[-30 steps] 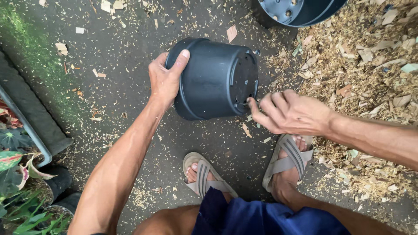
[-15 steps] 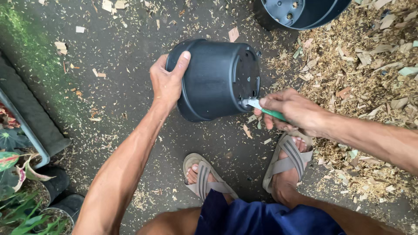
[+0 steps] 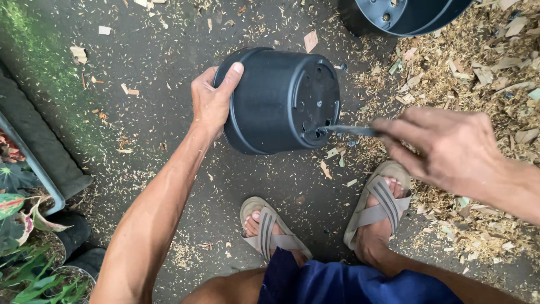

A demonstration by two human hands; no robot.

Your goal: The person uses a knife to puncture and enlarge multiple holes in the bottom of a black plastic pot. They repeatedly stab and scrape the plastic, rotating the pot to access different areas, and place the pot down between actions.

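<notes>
The left hand gripped the rim of a dark plastic pot, thumb hooked over the edge and fingers spread along the side wall, holding it on its side above the ground with its base turned toward the right. The right hand was closed in a pinch around a thin pointed tool, whose tip sat at one of the drainage holes near the lower edge of the base.

The pot looked light and empty, thin-walled, probably stiff at the rolled rim and the ribbed base but likely to flex in the middle of the wall if squeezed. Its smooth, slightly glossy plastic could slip in a sweaty palm, so the rim, where the left hand had it, seemed the surest place to take hold; the base gave purchase only at its ridges and holes. It did not look fragile, though a sharp tool pushed hard might crack the plastic around a hole.

Below was dark paved ground scattered with wood shavings, which thickened into a loose heap on the right. The person's feet in grey sandals stood directly under the work. A second, larger dark pot lay at the top edge, and potted leafy plants crowded the lower left beside a long dark trough. The room around the pot was open, with some space on every side.
</notes>
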